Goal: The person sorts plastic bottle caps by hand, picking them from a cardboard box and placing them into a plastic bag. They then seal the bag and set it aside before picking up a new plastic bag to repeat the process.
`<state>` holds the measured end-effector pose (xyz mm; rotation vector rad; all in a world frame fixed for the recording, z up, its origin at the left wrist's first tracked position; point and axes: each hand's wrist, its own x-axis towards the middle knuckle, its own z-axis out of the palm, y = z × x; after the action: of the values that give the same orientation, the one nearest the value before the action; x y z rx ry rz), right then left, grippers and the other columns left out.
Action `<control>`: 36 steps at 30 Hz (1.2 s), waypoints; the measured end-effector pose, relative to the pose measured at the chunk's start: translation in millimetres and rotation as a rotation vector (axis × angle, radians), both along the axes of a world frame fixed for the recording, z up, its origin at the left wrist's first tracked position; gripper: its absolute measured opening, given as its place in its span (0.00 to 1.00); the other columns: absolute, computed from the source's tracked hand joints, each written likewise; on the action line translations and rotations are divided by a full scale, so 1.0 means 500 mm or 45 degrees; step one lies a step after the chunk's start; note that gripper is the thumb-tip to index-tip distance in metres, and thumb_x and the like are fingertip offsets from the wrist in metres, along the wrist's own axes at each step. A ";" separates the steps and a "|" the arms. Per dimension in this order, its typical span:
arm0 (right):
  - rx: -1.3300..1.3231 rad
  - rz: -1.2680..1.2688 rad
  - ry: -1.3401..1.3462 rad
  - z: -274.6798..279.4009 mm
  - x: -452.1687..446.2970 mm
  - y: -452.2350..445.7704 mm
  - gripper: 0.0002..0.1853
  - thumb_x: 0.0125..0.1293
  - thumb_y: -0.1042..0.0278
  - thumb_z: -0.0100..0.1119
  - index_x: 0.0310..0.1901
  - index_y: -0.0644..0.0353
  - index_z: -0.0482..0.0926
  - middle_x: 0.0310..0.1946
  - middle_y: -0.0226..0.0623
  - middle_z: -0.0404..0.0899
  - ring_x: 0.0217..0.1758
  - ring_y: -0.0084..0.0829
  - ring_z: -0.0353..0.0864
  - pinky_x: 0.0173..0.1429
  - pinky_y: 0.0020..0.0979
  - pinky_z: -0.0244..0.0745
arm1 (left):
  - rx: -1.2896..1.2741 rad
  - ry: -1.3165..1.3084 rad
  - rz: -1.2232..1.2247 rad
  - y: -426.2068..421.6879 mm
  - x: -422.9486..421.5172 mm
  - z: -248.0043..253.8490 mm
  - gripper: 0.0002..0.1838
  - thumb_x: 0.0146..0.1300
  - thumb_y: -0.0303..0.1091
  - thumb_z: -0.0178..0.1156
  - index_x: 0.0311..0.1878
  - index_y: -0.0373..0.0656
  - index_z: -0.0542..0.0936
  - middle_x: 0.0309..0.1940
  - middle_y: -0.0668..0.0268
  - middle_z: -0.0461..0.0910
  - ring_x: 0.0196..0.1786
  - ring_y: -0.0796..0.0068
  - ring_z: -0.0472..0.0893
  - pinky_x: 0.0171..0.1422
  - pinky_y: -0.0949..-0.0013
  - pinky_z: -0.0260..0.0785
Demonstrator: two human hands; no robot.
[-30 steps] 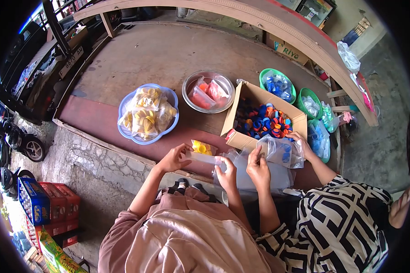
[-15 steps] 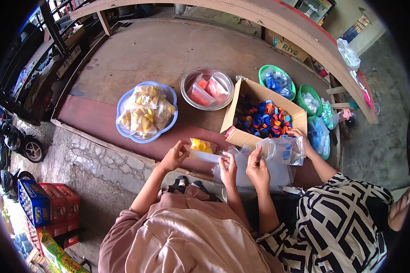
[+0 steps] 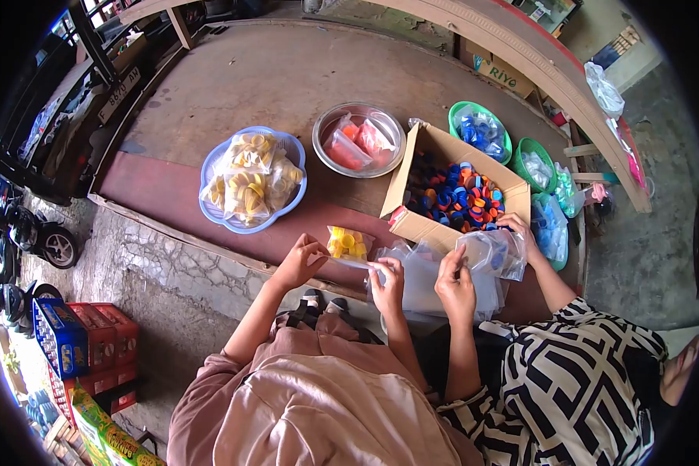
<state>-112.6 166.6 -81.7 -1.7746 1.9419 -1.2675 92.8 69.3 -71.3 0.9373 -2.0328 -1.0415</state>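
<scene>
My left hand (image 3: pixel 301 262) and my right hand (image 3: pixel 387 286) pinch the top of a clear plastic bag (image 3: pixel 348 247) that holds yellow caps, one hand at each end. Beyond it sits a blue basin (image 3: pixel 206 200) of bagged yellow caps. A metal bowl (image 3: pixel 323 159) holds bags of reddish pieces. To the right is a cardboard box (image 3: pixel 427 231) full of blue and orange caps. Flat clear plastic bags (image 3: pixel 421 283) lie beside my right hand. A co-worker's hands (image 3: pixel 457 289) hold another clear bag (image 3: pixel 495 252) in front of the box.
Green baskets (image 3: pixel 511 147) with bagged caps stand along the table's right side. The co-worker in a patterned top (image 3: pixel 575 380) is close on my right. A wooden rail (image 3: pixel 520 58) crosses the far side. Red and blue crates (image 3: pixel 93 342) stand on the floor at left.
The plastic between my hands has narrowed to a thin edge, and more of the yellow caps shows. My hands stay close to where they were. The camera view has shifted slightly.
</scene>
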 end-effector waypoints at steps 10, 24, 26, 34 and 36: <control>0.225 -0.094 -0.565 -0.037 -0.004 -0.011 0.07 0.60 0.76 0.54 0.40 0.62 0.77 0.29 0.34 0.77 0.29 0.24 0.75 0.35 0.26 0.70 | 0.342 0.036 0.110 -0.005 -0.013 0.001 0.07 0.59 0.26 0.54 0.41 0.37 0.73 0.28 0.59 0.76 0.32 0.69 0.77 0.38 0.69 0.69; -0.042 0.111 -0.107 0.071 -0.024 -0.075 0.10 0.54 0.80 0.58 0.40 0.61 0.79 0.29 0.37 0.74 0.31 0.32 0.74 0.37 0.29 0.71 | -0.075 -0.045 -0.072 -0.046 -0.019 0.092 0.08 0.54 0.25 0.60 0.38 0.36 0.77 0.32 0.58 0.73 0.35 0.61 0.75 0.42 0.64 0.69; -0.143 0.144 -0.019 0.053 -0.027 -0.083 0.09 0.56 0.78 0.57 0.39 0.60 0.80 0.28 0.37 0.75 0.31 0.30 0.75 0.38 0.28 0.71 | -0.145 -0.039 -0.056 -0.050 -0.014 0.066 0.07 0.55 0.25 0.59 0.37 0.36 0.76 0.31 0.58 0.73 0.33 0.61 0.75 0.42 0.65 0.69; 0.455 0.054 -0.761 -0.026 -0.028 -0.057 0.05 0.60 0.74 0.54 0.37 0.59 0.78 0.26 0.32 0.78 0.27 0.21 0.74 0.33 0.25 0.70 | 0.527 0.165 -0.057 -0.036 0.006 -0.020 0.08 0.60 0.29 0.55 0.41 0.37 0.73 0.26 0.65 0.73 0.30 0.76 0.72 0.38 0.72 0.66; 0.492 0.143 -0.679 -0.036 -0.026 -0.050 0.06 0.60 0.75 0.54 0.38 0.58 0.78 0.27 0.33 0.78 0.28 0.21 0.74 0.34 0.25 0.70 | 0.519 0.059 -0.112 -0.033 0.012 -0.041 0.10 0.60 0.30 0.55 0.43 0.38 0.72 0.26 0.66 0.73 0.30 0.78 0.72 0.38 0.72 0.66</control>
<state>-125.7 141.8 -99.5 -1.1888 1.6174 -1.0907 98.7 52.9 -91.7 1.0188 -1.8713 -1.5497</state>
